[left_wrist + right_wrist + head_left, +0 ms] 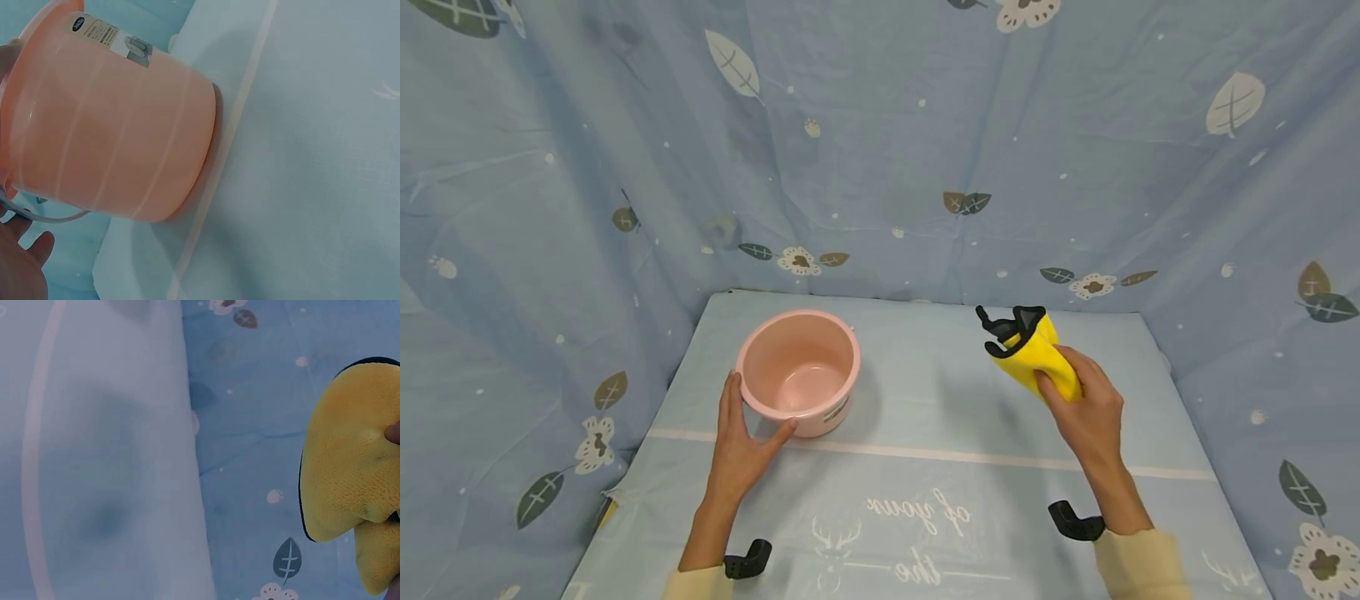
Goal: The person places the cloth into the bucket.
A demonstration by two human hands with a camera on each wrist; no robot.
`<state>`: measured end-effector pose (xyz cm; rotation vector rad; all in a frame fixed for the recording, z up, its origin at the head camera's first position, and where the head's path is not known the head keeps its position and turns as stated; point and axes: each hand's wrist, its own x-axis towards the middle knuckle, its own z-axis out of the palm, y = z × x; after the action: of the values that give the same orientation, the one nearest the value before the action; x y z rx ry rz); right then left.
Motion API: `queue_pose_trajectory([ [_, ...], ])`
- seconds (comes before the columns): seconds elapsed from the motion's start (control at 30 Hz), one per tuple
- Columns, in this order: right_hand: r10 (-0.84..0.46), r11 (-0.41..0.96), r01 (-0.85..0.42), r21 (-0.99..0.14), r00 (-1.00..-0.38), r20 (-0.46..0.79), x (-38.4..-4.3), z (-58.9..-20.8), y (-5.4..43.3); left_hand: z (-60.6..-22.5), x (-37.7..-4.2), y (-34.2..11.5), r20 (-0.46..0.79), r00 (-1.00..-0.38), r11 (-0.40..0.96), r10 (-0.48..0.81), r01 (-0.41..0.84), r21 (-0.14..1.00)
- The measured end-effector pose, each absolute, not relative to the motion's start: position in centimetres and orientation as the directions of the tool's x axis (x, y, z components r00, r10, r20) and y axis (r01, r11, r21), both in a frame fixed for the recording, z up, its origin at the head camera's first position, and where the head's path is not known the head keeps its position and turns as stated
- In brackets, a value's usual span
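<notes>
Evidently, the folded yellow plush cloth with black edging [1037, 362] was light and soft, held in the air above the pale blue covered tabletop [902, 400], towards its far right corner. The right hand [1084, 408] had it pinched at the near end between thumb and fingers, leaving the other end, where the edging curled, unsupported. Its nap looked thick, so it would likely give good friction and come to no harm from squeezing, though a pinch at one end would let the folds droop or spring open. Taking it round the middle, across all its layers, seemed the surer hold. Only part of it showed in the right wrist view, so how deep the pinch went was hard to judge.

On the far left part of the tabletop, the round pink plastic bucket [786, 358] stood upright. The left hand [741, 454] rested against it with fingers spread, thumb at the near rim and fingertips along the left side, steadying rather than clenching. Its smooth wall looked stiff and probably slippery, and a bucket with nothing visible inside should weigh little and slide readily. The rim offered the best purchase; the thin pale handle [56, 219] hung beside the fingers.
</notes>
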<state>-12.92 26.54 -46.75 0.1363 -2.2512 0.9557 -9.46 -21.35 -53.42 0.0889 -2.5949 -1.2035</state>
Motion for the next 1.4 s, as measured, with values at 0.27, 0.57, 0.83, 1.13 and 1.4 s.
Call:
queue_pose_trajectory([
  [0.27,0.124,0.717,-0.364,-0.595,-0.773,0.622,-13.6,-45.9,24.8,-53.5,-9.5,-21.5,0.213,-0.961,0.648,-0.174,0.051,0.760],
  [0.57,0.095,0.699,-0.387,-0.602,-0.784,0.614,-14.6,-46.1,22.8,-53.5,-9.6,-21.4,0.225,-0.959,0.645,-0.170,0.064,0.762],
  [0.83,0.058,0.655,-0.451,-0.606,-0.769,0.636,-15.4,-45.9,21.2,-53.5,-9.5,-21.3,0.212,-0.961,0.643,-0.180,0.048,0.764],
  [1.13,0.027,0.635,-0.463,-0.618,-0.787,0.616,-15.6,-45.5,19.4,-53.3,-9.2,-21.1,0.221,-0.958,0.638,-0.182,0.056,0.768],
  [1.4,-0.028,0.615,-0.506,-0.604,-0.780,0.625,-15.6,-45.4,17.6,-53.6,-9.1,-21.1,0.226,-0.958,0.637,-0.179,0.062,0.769],
])
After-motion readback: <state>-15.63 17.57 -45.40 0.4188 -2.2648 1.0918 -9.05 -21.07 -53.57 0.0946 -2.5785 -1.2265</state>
